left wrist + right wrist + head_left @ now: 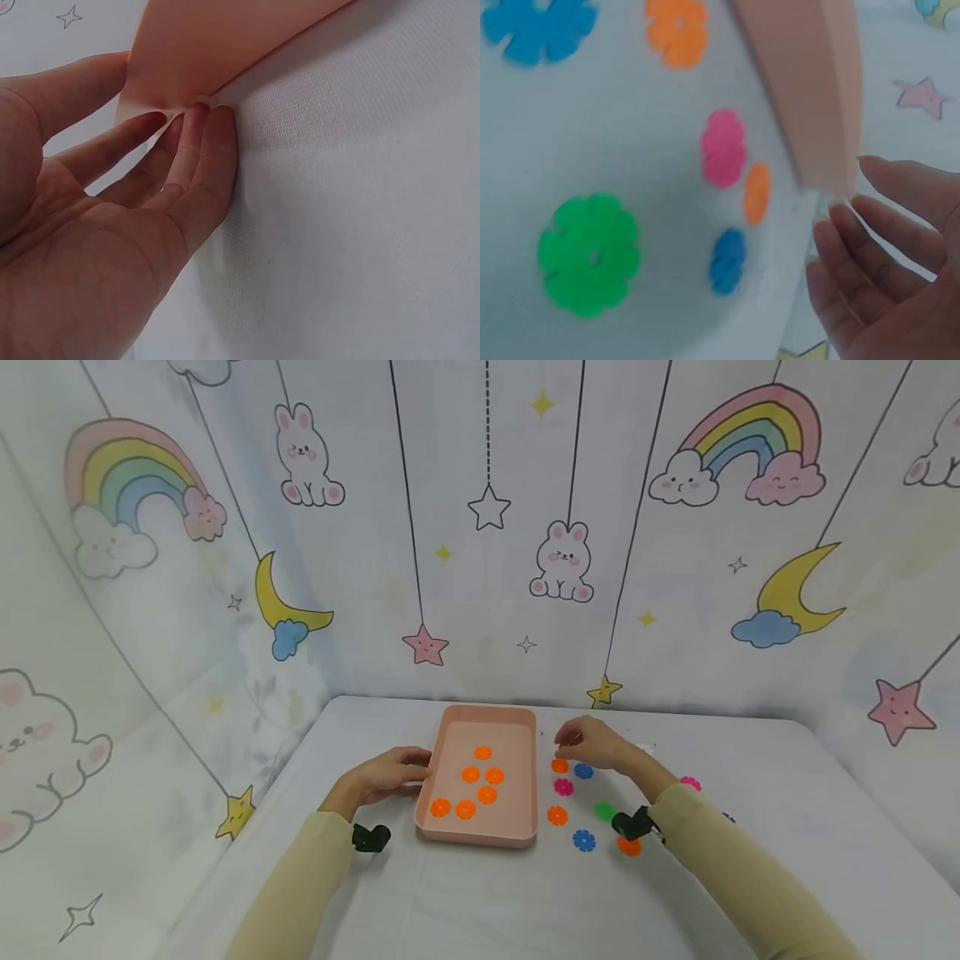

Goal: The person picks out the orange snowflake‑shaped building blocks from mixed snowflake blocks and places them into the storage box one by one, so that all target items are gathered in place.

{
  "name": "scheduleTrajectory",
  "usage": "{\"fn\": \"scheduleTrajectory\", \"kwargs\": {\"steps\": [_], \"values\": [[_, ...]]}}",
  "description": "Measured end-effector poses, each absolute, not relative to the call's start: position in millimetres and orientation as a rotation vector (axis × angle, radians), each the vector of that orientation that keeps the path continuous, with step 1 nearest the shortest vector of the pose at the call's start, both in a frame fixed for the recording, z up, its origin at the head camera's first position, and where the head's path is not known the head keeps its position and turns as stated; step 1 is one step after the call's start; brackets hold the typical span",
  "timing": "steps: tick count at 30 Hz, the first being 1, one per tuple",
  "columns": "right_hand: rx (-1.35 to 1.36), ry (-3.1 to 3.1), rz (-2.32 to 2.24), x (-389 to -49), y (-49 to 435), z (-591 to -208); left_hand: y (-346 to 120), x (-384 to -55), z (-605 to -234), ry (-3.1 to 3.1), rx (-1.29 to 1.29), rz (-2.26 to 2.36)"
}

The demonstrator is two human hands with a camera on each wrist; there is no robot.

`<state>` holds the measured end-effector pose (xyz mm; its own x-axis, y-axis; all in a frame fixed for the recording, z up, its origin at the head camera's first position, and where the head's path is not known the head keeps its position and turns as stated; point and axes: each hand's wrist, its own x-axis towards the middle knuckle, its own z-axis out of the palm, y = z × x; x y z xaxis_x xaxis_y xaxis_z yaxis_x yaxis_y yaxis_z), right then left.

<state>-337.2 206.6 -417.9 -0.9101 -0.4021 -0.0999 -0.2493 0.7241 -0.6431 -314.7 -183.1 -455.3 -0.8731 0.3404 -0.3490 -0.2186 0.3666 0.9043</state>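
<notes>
In the head view a shallow pink tray (495, 841) stands on the table, with several orange flower-shaped discs (487, 794) lying in it. At its left side my left hand (390, 772) rests its fingertips on the outer wall; the left wrist view shows gently bent fingers (202, 150) against the tray's lower edge. Right of the tray, my right hand (596, 743) hovers by an orange disc (559, 766). Nothing shows between its thumb and fingers in the right wrist view. A blue disc (583, 771) and a pink disc (563, 787) lie close by.
Nearer the front are another orange disc (557, 816), a green disc (604, 811), a blue disc (584, 841) and an orange disc (629, 846) partly under the right wrist. A pink disc (691, 783) lies beyond the right forearm. A patterned curtain (487, 577) hangs behind the table.
</notes>
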Motion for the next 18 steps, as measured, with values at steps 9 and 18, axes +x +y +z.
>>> {"fn": "scheduleTrajectory", "kwargs": {"steps": [9,18], "values": [[-0.521,2.715,-0.899,-344.2,221.9,-442.6,-183.2,-316.0,-458.2,2.130,0.114,1.525],[-0.499,2.697,-0.863,-350.3,220.8,-448.8,-184.1,-319.5,-458.9,2.132,0.099,1.533]]}}
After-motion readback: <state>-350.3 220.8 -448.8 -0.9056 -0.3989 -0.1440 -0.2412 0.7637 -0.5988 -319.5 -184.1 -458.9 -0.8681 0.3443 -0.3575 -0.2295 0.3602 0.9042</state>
